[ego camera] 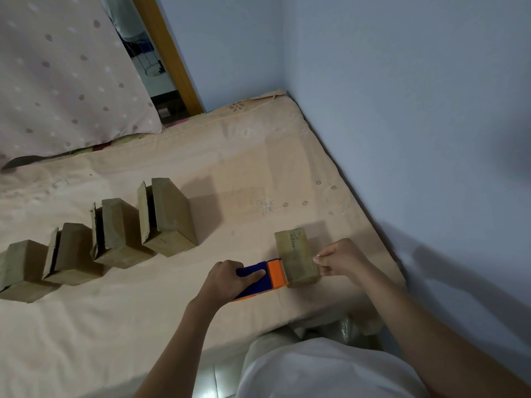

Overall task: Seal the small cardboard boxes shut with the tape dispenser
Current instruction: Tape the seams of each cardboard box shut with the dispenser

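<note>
left hand (227, 278) grips tape dispenser (263, 278), orange head touching small box (296, 258) near bed's corner. right hand (342, 259) curls against box's far side, steadying. taping underway; next, likely draw across, cut. four boxes (115, 234) wait, flaps ajar.

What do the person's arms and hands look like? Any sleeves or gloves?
Both forearms are bare, with no sleeves in view. The left hand and right hand wear no gloves, and no rings, watch or bracelets show. A fingernail shows on the right hand. Lower down the person wears light, whitish clothing.
</note>
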Motion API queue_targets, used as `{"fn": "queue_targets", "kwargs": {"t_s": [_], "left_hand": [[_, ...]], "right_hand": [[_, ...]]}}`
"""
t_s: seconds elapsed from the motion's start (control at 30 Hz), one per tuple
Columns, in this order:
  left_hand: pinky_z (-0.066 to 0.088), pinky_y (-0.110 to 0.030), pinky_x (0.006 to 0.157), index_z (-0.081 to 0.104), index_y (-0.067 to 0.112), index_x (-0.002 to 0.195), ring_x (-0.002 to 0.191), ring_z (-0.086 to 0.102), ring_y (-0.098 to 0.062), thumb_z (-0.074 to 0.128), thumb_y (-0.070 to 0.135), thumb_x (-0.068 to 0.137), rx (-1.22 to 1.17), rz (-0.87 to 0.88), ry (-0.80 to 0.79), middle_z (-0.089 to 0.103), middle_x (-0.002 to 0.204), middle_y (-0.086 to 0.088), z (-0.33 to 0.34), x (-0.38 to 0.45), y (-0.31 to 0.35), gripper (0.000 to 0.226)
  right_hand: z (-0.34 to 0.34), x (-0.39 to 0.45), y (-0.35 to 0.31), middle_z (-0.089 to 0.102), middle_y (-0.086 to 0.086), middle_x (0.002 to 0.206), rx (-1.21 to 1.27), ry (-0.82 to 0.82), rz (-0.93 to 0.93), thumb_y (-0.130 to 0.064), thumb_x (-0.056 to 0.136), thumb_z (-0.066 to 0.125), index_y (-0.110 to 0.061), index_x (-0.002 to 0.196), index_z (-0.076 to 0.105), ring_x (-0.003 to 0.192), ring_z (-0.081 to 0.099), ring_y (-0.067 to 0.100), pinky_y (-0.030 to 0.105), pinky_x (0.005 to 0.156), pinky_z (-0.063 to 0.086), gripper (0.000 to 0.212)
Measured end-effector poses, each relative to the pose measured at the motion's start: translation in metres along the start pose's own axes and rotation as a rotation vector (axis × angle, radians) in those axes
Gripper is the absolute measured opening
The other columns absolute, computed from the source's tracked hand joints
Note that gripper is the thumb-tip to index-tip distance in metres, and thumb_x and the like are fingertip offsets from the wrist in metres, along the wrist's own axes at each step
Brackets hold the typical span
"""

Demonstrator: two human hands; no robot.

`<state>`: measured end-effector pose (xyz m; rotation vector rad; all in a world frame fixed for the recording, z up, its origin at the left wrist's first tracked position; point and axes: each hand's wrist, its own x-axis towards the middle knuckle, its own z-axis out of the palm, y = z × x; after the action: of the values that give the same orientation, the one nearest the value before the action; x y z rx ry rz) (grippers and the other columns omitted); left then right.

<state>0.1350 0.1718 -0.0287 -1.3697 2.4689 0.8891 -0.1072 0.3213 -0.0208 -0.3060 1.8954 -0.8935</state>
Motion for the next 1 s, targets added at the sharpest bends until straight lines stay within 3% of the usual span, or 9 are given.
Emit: {"fn": "queue_targets", "kwargs": {"t_s": [0.1,0.27,0.37,0.43,0.5,0.6,0.73,1.0], "left_hand": [[0.040,-0.022,0.058,0.063,0.016,0.071,0.061,0.060,-0.011,0.058,0.072,0.084,-0.002,-0.009,-0.023,0.064,0.064,0.003,0.000,0.001,0.000,0.058],[0.044,-0.023,0.061,0.069,0.013,0.081,0.068,0.065,-0.014,0.057,0.072,0.085,-0.016,-0.022,-0.066,0.070,0.072,0.000,0.003,0.003,0.001,0.060],[0.043,-0.021,0.061,0.069,0.014,0.083,0.069,0.066,-0.014,0.056,0.071,0.085,-0.022,-0.032,-0.082,0.071,0.074,0.002,0.003,0.004,0.002,0.058],[0.042,-0.019,0.060,0.067,0.017,0.082,0.068,0.065,-0.013,0.056,0.070,0.086,-0.029,-0.036,-0.088,0.069,0.074,0.004,0.002,0.004,0.004,0.054],[0.043,-0.020,0.061,0.067,0.017,0.083,0.069,0.065,-0.013,0.056,0.070,0.086,-0.029,-0.035,-0.089,0.070,0.075,0.003,0.001,0.005,0.005,0.055],[0.045,-0.022,0.063,0.069,0.015,0.086,0.072,0.067,-0.014,0.056,0.071,0.086,-0.026,-0.038,-0.096,0.072,0.078,0.002,0.001,0.008,0.005,0.058],[0.045,-0.021,0.063,0.070,0.015,0.087,0.072,0.067,-0.014,0.055,0.071,0.086,-0.009,-0.034,-0.104,0.072,0.078,0.003,0.003,0.009,0.004,0.058],[0.046,-0.021,0.063,0.070,0.016,0.089,0.073,0.067,-0.013,0.055,0.070,0.087,0.005,-0.054,-0.122,0.072,0.080,0.003,0.006,0.011,0.000,0.056]], "right_hand": [[0.000,-0.001,0.000,0.071,0.028,0.092,0.032,-0.034,0.029,0.002,0.086,0.075,0.010,0.100,0.069,0.075,0.069,0.030,0.034,0.072,0.063,0.017],[0.002,0.008,0.007,0.069,0.032,0.101,0.064,-0.037,0.072,0.009,0.086,0.071,0.012,0.101,0.068,0.086,0.071,0.038,0.039,0.082,0.061,0.015],[0.004,0.007,0.007,0.071,0.028,0.094,0.037,-0.002,0.083,0.010,0.086,0.070,0.010,0.097,0.070,0.082,0.072,0.037,0.032,0.068,0.063,0.011],[0.004,0.006,0.006,0.067,0.021,0.079,0.061,0.016,0.115,0.011,0.088,0.067,0.013,0.107,0.068,0.066,0.066,0.028,0.024,0.054,0.059,0.019],[0.004,0.009,0.010,0.065,0.017,0.074,0.087,0.054,0.136,0.013,0.086,0.068,0.011,0.121,0.062,0.060,0.062,0.024,0.025,0.049,0.058,0.035],[0.004,0.015,0.019,0.068,0.019,0.079,0.075,0.097,0.120,0.011,0.081,0.075,0.002,0.133,0.057,0.062,0.068,0.025,0.036,0.064,0.062,0.056],[0.006,0.014,0.020,0.067,0.016,0.078,0.043,0.146,0.096,0.009,0.080,0.077,0.004,0.115,0.066,0.066,0.071,0.029,0.043,0.075,0.063,0.037],[0.011,0.014,0.023,0.072,0.013,0.076,-0.045,0.155,0.070,0.000,0.079,0.080,-0.004,0.094,0.073,0.065,0.073,0.023,0.039,0.075,0.063,0.017]]}}
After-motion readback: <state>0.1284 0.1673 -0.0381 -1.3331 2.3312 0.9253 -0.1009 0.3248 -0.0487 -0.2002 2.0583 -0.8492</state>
